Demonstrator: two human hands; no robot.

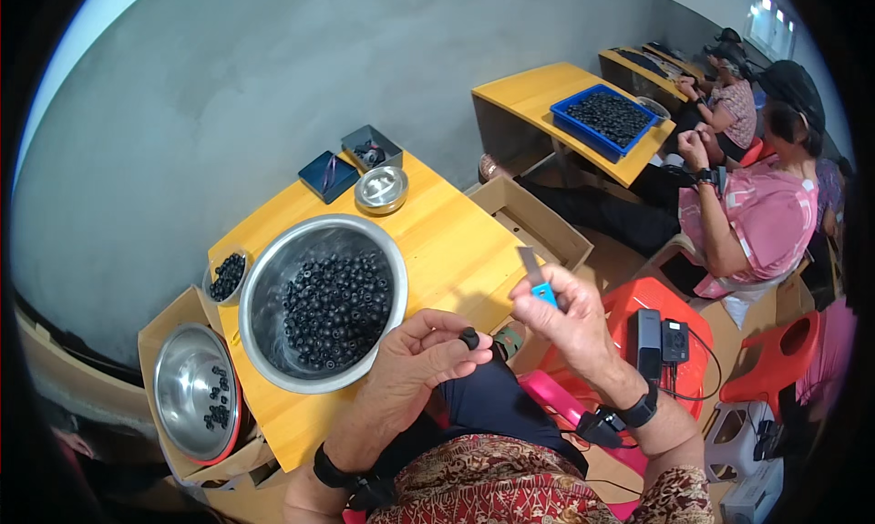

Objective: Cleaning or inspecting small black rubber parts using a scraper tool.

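Observation:
My left hand (pixel 424 355) pinches a small black ring-like part (pixel 469 338) between thumb and fingertips, above my lap. To the right of it, my right hand (pixel 572 316) is closed round a small knife (pixel 544 293) with a blue handle; its flat metal blade points up and away. The knife and the black part are apart. A large metal basin (pixel 394 251) stands on the yellow table (pixel 456 251) to the left of my hands, with many similar black parts (pixel 333 310) inside.
A lidded metal bowl (pixel 381 190), two small dark trays (pixel 329 176) and a clear tub (pixel 211 282) share the table. Left sits a second metal basin (pixel 178 369) in a cardboard box. A red stool (pixel 629 305) carries black devices. Co-workers sit right, near a blue tray (pixel 588 139).

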